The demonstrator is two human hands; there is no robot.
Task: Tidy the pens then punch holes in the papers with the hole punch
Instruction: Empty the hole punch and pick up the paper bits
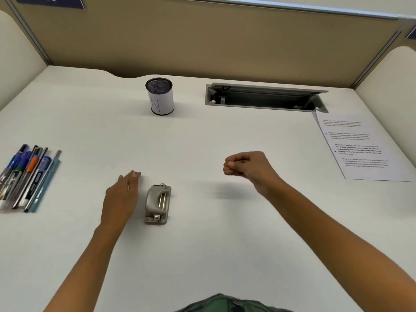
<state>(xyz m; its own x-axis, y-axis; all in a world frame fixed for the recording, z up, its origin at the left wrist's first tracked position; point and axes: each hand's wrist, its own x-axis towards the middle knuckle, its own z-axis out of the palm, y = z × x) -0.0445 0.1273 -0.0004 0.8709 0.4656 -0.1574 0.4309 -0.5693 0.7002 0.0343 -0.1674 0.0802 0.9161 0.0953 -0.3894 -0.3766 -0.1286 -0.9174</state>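
An office cubicle: fabric partition (202,41) around a white desk (202,255).

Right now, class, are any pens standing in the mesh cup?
No, the pens lie side by side on the desk, left of the empty mesh cup.

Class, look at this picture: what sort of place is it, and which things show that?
Most likely an office cubicle: partition walls enclose the white desk, a cable tray is set into it, and a mesh pen holder stands on it.

Open desk (202,143) between hole punch (157,203) and pen cup (160,97) (cable tray (263,97) rightward).
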